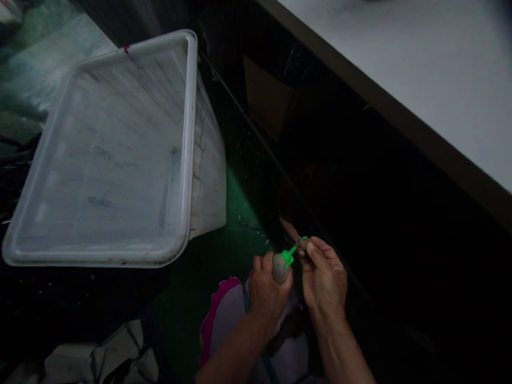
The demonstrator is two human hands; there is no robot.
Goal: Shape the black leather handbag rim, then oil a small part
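Note:
My left hand (pixel 267 290) is closed round a small grey rounded piece (pixel 280 268) that has a bright green plastic part (pixel 288 255) sticking out of its top. My right hand (pixel 325 274) pinches the far tip of that green part between thumb and fingers. Both hands are held close together, low in the view, above a pink-edged white cloth (pixel 224 320) on my lap. What the grey piece is, I cannot make out in the dim light.
A large empty translucent plastic bin (pixel 190 133) stands at the left on a green floor (pixel 236 213). A white table top (pixel 420 69) with a brown edge runs across the upper right, dark space beneath it. Pale folded material (pixel 100 357) lies at the bottom left.

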